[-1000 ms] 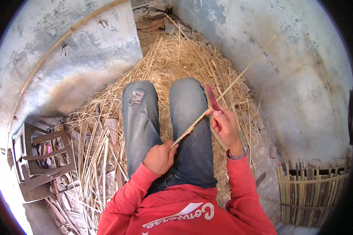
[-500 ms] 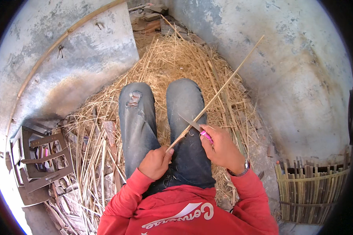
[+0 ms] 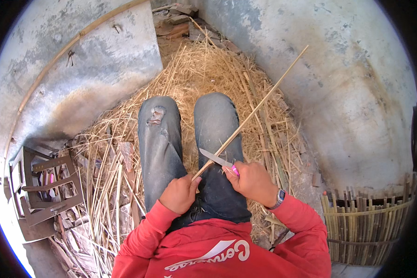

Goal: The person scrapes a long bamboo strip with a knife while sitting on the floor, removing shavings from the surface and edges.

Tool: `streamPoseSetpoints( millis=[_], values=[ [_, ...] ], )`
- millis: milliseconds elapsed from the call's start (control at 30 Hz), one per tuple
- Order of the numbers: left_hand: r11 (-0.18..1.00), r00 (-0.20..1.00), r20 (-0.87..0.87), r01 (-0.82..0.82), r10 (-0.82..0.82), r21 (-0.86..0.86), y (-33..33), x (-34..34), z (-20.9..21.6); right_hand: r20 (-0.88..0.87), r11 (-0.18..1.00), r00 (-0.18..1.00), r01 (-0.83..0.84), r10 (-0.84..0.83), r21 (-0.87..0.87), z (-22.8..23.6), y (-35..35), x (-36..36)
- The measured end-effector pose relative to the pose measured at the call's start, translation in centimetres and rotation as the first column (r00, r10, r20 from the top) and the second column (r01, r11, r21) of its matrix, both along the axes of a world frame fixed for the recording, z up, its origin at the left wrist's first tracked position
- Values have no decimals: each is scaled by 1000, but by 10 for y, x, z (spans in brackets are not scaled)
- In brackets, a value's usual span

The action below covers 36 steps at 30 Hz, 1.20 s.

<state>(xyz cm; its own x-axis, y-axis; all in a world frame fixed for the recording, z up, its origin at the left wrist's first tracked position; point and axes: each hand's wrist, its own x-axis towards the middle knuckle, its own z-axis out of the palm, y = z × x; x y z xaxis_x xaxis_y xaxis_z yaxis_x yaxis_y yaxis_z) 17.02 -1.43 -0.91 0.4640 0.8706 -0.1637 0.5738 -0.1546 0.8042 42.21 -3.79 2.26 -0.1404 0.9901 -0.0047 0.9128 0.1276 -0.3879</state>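
A long, thin, pale strip that looks like bamboo (image 3: pixel 259 107) slants from over my lap up to the far right. My left hand (image 3: pixel 177 194) is closed round its near end, above my thighs. In my right hand (image 3: pixel 255 184) is a knife (image 3: pixel 215 157) with a pink handle, its blade pointing left and lying across the strip just beyond my left hand. The right fingers wrap the handle, so most of it is hidden. Fine shavings show by the blade. Below the strip are my knees in worn jeans (image 3: pixel 160 143).
Straw-like shavings (image 3: pixel 208 65) heap on the floor ahead, with loose strips (image 3: pixel 109 199) at the left. A dark broken frame (image 3: pixel 51 187) stands at far left. A basket of upright sticks (image 3: pixel 366 231) sits at the right. Stained walls (image 3: pixel 352 92) close in both sides.
My right hand and the knife have come nearer along the strip toward my left hand. The blade now lies flatter across it. The strip's far tip has dipped slightly.
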Motion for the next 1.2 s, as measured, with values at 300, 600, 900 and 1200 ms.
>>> streamPoseSetpoints(
  millis=[300, 600, 900, 1200],
  values=[
    [995, 981, -180, -54, 69, 86, -29, -22, 15, -48, 976, 986, 164, -159, 141, 2, 52, 68],
    [993, 986, -137, -87, 98, 84, -34, -37, 19, 132, 978, 989, 42, -69, 203, 22, 58, 63],
    [988, 967, -231, -81, 111, 133, -40, -37, 12, 81, 979, 976, -204, 203, 0, 15, 7, -5],
    [994, 956, -293, 6, 26, 109, -57, -90, 29, 263, 879, 865, 331, -428, 343, 3, 111, 218]
  ],
)
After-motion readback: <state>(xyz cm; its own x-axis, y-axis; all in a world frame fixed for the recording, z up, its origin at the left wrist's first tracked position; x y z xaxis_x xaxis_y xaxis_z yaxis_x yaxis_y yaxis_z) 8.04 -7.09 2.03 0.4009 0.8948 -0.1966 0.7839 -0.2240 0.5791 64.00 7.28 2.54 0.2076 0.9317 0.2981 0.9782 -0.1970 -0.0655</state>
